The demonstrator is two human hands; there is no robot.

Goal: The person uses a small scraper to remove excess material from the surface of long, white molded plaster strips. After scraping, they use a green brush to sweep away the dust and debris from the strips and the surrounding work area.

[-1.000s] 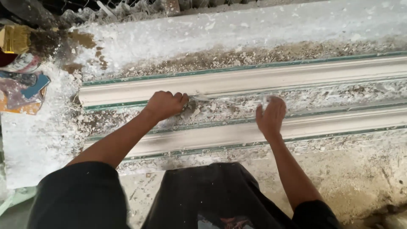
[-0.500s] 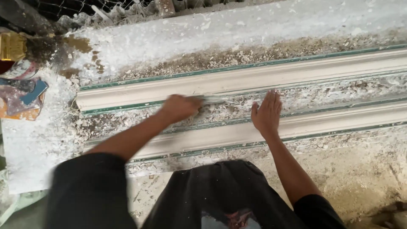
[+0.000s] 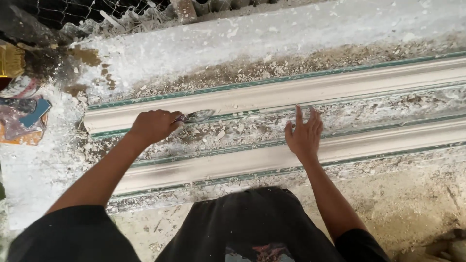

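Note:
Two long white plaster mouldings lie side by side on a dusty surface: the far moulding and the near moulding. Plaster chips fill the gap between them. My left hand grips a small metal scraper, its blade resting against the lower edge of the far moulding. My right hand is spread flat, fingers apart, pressing on the near moulding's top edge and the debris beside it.
A white, plaster-coated slab runs along the back, with wire mesh behind it. Coloured rags and a container sit at the far left. Dusty ground lies in front. My dark-clothed lap fills the bottom.
My left hand with the scraper moved right along the far moulding, then drew back left. My right hand stayed pressed on the near moulding.

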